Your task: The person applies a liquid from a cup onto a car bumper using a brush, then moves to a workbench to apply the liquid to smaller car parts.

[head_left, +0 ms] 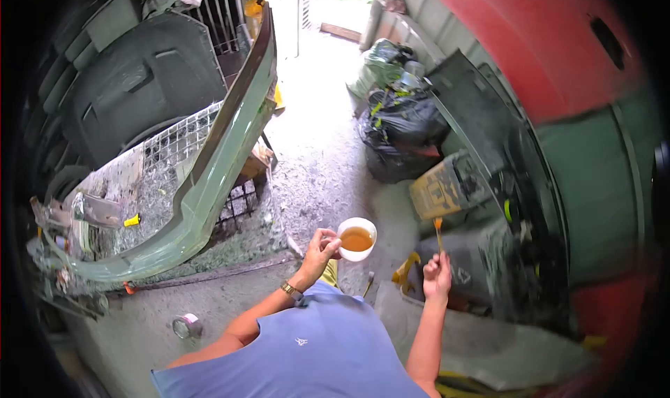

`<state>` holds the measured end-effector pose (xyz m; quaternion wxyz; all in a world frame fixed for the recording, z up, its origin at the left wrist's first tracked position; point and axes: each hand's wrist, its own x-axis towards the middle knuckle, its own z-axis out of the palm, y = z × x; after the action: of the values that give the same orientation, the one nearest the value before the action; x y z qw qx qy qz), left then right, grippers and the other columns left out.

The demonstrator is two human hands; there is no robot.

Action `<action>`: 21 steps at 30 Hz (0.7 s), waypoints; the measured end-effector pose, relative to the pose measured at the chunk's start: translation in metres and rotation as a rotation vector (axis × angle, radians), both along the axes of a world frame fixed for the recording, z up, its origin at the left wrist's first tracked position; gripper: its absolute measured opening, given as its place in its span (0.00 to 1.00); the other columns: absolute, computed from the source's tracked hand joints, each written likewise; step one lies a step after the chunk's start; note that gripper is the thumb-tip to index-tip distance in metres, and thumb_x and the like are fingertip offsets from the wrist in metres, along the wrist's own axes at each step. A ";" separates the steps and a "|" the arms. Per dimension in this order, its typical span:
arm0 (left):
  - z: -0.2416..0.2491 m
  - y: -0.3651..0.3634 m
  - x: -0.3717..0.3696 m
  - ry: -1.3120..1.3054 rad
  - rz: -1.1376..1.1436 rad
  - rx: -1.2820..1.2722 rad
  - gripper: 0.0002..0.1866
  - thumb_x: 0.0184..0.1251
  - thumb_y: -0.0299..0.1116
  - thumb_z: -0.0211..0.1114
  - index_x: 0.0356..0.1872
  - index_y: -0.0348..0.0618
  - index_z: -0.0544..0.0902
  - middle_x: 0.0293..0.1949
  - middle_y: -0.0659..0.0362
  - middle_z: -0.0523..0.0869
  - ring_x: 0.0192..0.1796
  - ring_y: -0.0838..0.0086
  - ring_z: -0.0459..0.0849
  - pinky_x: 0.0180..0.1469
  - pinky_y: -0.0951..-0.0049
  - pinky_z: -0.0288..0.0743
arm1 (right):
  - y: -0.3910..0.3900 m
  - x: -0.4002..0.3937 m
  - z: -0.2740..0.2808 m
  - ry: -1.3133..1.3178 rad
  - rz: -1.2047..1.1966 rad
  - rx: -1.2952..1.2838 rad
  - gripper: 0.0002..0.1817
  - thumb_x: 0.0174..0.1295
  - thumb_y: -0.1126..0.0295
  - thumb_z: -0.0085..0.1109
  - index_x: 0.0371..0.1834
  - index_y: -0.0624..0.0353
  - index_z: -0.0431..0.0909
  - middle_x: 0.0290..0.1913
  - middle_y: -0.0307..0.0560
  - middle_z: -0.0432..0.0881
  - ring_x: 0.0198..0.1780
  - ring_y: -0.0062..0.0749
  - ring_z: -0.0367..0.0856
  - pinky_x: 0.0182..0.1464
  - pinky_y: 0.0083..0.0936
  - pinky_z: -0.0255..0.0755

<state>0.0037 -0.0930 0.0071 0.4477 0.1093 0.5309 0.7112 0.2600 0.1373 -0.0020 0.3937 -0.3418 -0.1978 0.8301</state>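
Observation:
My left hand (321,253), with a watch on its wrist, is closed on a white cup (343,229) in front of my body. An amber liquid (356,239) lies inside the cup, its surface below the rim. To the right, my right hand (437,276) grips a thin stick with an orange tip (439,233). It points up and away from me, and looks like a small brush, though its tip is too small to be sure. A gap separates the stick from the cup.
A long grey-green curved car panel (199,213) rests over a wire-mesh stand on the left. Black garbage bags (401,129) sit ahead near a yellow container (440,188). Dark panels lean at right beside a red panel (537,42). A round tin (187,326) stands on the floor.

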 end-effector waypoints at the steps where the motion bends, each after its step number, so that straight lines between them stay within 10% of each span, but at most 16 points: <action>1: -0.003 0.017 -0.012 -0.051 0.094 0.027 0.18 0.69 0.37 0.63 0.51 0.41 0.68 0.35 0.55 0.83 0.37 0.75 0.83 0.41 0.74 0.80 | 0.030 -0.043 0.013 0.004 0.059 0.029 0.04 0.71 0.67 0.54 0.43 0.52 0.75 0.31 0.36 0.72 0.28 0.19 0.69 0.29 0.17 0.67; 21: -0.017 0.251 -0.348 0.022 0.819 -0.004 0.22 0.66 0.37 0.65 0.54 0.42 0.65 0.34 0.59 0.79 0.36 0.79 0.79 0.42 0.76 0.76 | 0.254 -0.776 0.051 0.173 0.819 0.023 0.06 0.70 0.70 0.55 0.47 0.55 0.71 0.32 0.41 0.76 0.27 0.19 0.70 0.25 0.16 0.67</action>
<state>-0.3443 0.1584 -0.0099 0.1221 -0.1046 0.5367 0.8283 -0.5157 0.3910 0.0495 0.0498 -0.1597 -0.2929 0.9414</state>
